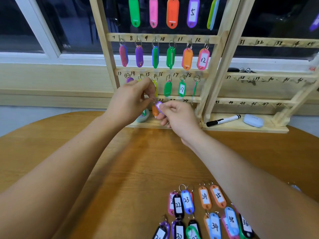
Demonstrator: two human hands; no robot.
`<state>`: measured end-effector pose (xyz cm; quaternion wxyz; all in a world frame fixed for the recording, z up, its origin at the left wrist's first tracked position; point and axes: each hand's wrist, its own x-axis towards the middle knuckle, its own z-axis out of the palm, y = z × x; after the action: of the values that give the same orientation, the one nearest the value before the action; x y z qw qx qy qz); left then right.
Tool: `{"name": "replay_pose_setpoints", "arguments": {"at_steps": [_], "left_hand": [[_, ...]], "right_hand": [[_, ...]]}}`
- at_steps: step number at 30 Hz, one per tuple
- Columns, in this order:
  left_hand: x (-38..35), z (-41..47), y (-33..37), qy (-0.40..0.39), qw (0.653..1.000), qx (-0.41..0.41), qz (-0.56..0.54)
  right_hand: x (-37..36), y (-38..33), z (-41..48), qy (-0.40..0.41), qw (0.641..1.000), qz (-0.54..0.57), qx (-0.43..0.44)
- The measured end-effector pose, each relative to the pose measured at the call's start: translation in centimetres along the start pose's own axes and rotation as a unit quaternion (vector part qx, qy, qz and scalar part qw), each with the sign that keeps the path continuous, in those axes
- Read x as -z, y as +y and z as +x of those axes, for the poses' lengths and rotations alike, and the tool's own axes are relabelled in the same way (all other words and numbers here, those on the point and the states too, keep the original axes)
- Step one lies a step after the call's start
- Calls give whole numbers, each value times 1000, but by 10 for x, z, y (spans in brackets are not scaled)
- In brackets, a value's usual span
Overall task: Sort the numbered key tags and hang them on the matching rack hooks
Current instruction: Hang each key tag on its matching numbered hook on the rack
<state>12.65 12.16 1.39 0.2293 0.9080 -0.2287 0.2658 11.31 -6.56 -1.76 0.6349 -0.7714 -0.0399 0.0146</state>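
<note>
Loose tags lie near; marker rests by rack.

Left rack and right rack stand side by side at the surface's far edge. Marker, with case to its right, lies on the right rack's base. Loose tags lie at the near edge, right. Left grip and right grip meet before the left rack, tag between.

A black-capped white marker and a pale blue case lie near each other on the base shelf, behind the round wooden table.
</note>
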Motion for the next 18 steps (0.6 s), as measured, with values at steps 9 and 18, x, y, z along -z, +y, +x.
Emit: {"name": "replay_pose_setpoints", "arguments": {"at_steps": [9,18], "left_hand": [[-2,9,6,-31,999,31,14],[6,-44,41,-6,995,60,-80]], "right_hand": [[-4,3,1,11,998,-52,-35],[32,10,-40,5,979,-203,28]]}}
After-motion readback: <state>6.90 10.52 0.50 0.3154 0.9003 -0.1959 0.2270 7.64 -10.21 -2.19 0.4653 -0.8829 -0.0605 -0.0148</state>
